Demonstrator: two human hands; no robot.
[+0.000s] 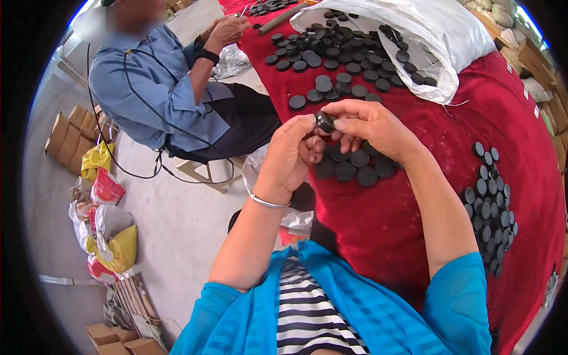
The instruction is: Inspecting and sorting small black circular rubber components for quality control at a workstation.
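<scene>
A small round black cap (325, 122) is pinched between my two hands above the red-covered table. My left hand (296, 139) grips its left side with thumb and fingers, the other fingers curled below. From the right, my right hand (370, 127) holds the cap between thumb and forefinger. Just beneath my hands lies a cluster of black discs (359, 158), partly hidden by my fingers. Beyond them a larger heap of similar black discs (331, 50) spreads from the mouth of a white sack (438, 29).
Another group of discs (488, 207) lies at the right of the red cloth (378, 225). A co-worker in a blue shirt (160, 89) sits at the left, hands raised, on a stool (201, 171). Bags (118, 248) and cardboard boxes (71, 139) line the left side.
</scene>
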